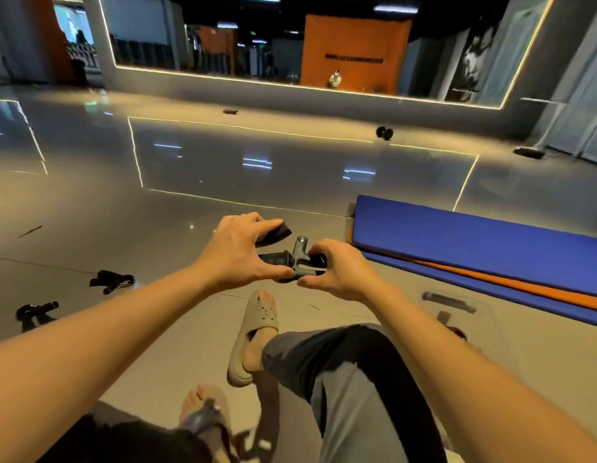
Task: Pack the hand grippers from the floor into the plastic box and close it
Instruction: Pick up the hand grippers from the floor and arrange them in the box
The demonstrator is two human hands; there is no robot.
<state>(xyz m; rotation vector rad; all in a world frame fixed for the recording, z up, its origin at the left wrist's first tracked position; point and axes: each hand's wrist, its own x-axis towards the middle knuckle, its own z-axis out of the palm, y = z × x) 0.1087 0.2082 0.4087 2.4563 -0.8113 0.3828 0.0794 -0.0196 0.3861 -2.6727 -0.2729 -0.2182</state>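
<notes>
While the person sits on the glossy grey floor, items stand as follows.

Item 1: black-handled hand gripper with a grey metal head. Held off the floor between both hands, centre of the scene, beyond a beige slipper. Its long axis runs roughly left to right, the two handles splaying leftward from the head.

Item 2: left hand. Narrow pinch: fingers over the upper handle, thumb under the frame.

Item 3: right hand. Fingers curled close round the right end of the same gripper.

Item 4: clear plastic box. On the floor, right of and nearer than the held gripper, just beside the right forearm and partly hidden by it. Dark shapes show through it; whether they are packed grippers cannot be told.

Items 5–6: black hand grippers on the floor, one at mid-left, one at far left and nearer, well apart from the box.

Item 7: blue mat with an orange layer, right side, beyond the box.

Judgement: the box lies rightward and nearward of the grip, so the right hand is the better placed to carry the gripper across; the floor pair sits closer to the left arm.
</notes>
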